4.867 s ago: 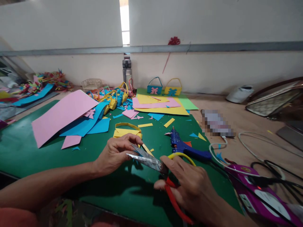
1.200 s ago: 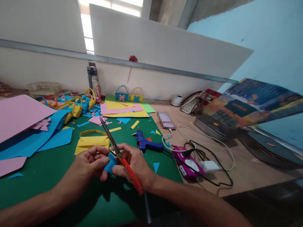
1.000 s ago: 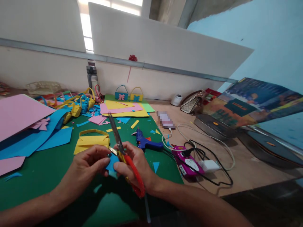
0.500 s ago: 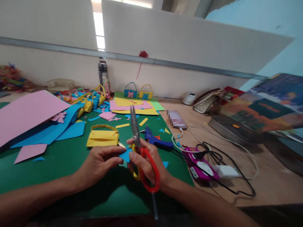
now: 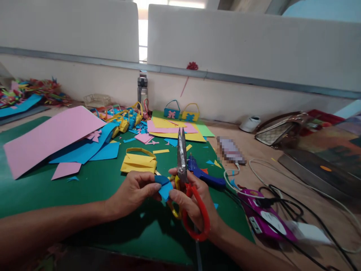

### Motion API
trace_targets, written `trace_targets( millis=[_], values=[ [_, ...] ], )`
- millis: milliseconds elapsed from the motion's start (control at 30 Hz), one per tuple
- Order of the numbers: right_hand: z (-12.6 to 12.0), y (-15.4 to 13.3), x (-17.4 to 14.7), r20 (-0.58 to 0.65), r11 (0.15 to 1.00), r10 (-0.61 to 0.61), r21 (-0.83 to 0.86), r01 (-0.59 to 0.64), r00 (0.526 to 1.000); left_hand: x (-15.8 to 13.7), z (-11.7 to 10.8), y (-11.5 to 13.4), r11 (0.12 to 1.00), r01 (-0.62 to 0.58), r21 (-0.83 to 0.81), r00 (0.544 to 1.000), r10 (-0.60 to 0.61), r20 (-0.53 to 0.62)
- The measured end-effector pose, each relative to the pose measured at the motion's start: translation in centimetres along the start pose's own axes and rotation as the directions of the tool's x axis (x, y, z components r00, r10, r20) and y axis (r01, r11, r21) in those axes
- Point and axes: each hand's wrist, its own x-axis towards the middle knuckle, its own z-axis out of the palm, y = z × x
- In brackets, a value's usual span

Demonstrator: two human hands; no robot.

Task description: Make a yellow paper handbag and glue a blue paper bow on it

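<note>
Between my two hands is a small folded piece of blue paper [image 5: 164,190]. My left hand [image 5: 138,192] pinches its left edge between thumb and fingers. My right hand [image 5: 194,199] holds scissors [image 5: 182,169] with one red and one yellow handle, blades up and slightly apart, and its thumb also presses the blue paper's right side. Just beyond my left hand lies a yellow paper handbag [image 5: 139,162] with a strap. A blue glue gun [image 5: 205,175] rests behind my right hand.
On the green mat [image 5: 34,199] are large pink sheets [image 5: 56,137], blue sheets [image 5: 84,150] and scraps. Small paper bags [image 5: 129,120] are heaped behind. Two finished bags [image 5: 172,113] stand at the back. To the right are a phone [image 5: 230,149], a purple power strip [image 5: 265,216] and cables.
The view has swung left, so things appear further right. The blue paper, nearly flat before, now shows a folded-over flap. Both hands keep hold of it, and the scissors stay in my right hand.
</note>
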Motion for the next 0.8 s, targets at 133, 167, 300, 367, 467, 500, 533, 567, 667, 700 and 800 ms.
trace_targets(
  millis=[133,167,300,367,467,500,533,567,667,700,800],
  values=[
    [0.2,0.0,0.0,-0.005,1.0,0.015,-0.02,-0.015,1.0,0.2,-0.3,0.0,1.0,0.006,-0.028,0.999,-0.007,-0.049],
    [0.2,0.0,0.1,-0.012,1.0,0.019,-0.02,-0.019,1.0,0.3,-0.3,-0.1,0.999,0.003,-0.034,0.998,-0.005,-0.057],
    [0.5,0.1,0.3,-0.047,0.999,0.027,-0.017,-0.028,0.998,0.3,-0.4,-0.5,0.998,-0.021,-0.066,0.997,0.016,-0.073],
    [0.5,0.1,0.3,-0.065,0.999,0.017,-0.033,-0.02,0.998,0.3,-0.3,-0.5,0.996,-0.018,-0.087,0.998,0.013,-0.062],
    [0.4,0.4,0.3,-0.087,0.993,-0.062,-0.103,0.053,0.994,0.3,-0.2,-0.5,0.994,0.034,-0.1,0.999,-0.035,-0.004],
    [0.4,0.5,0.3,-0.093,0.986,-0.109,-0.139,0.096,0.99,0.3,-0.2,-0.4,0.994,0.053,-0.096,0.998,-0.051,0.022],
    [0.3,0.6,0.2,-0.097,0.973,-0.161,-0.18,0.142,0.982,0.3,-0.3,-0.4,0.993,0.067,-0.094,0.997,-0.063,0.046],
    [0.2,0.8,0.2,-0.1,0.958,-0.21,-0.221,0.184,0.973,0.4,-0.4,-0.4,0.992,0.079,-0.093,0.995,-0.073,0.066],
    [-0.1,1.3,0.3,-0.107,0.917,-0.298,-0.307,0.253,0.949,0.5,-0.6,-0.5,0.986,0.116,-0.12,0.991,-0.107,0.085],
    [-0.2,1.5,0.4,-0.111,0.91,-0.308,-0.325,0.259,0.945,0.6,-0.6,-0.5,0.981,0.137,-0.134,0.988,-0.125,0.093],
    [-0.3,1.8,0.6,-0.127,0.889,-0.338,-0.37,0.271,0.933,0.6,-0.7,-0.5,0.959,0.214,-0.184,0.972,-0.189,0.143]
  ],
)
